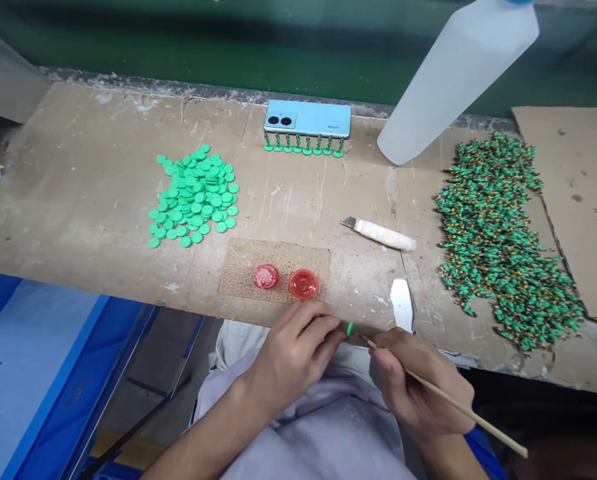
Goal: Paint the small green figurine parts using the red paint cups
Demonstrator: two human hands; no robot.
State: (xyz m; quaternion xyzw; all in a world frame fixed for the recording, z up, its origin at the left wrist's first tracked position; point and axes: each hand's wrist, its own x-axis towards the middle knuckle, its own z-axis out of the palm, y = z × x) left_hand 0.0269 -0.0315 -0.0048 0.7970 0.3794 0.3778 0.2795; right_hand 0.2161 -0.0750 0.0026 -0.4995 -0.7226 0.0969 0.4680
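My left hand is closed in a pinch at the table's front edge. A small green disc, seen edge-on, sticks out at its fingertips; whatever else they hold is hidden. My right hand grips a thin wooden stick like a pen, its fine dark tip close to the disc. Just beyond my left hand, a red cup of red liquid and a smaller red cap sit on a rough brown board.
Green discs lie heaped at left. Several tiny figures on green bases stand in a row before a light blue phone. A knife, a white scrap, piled green-and-black figures and a tall white bottle occupy the right.
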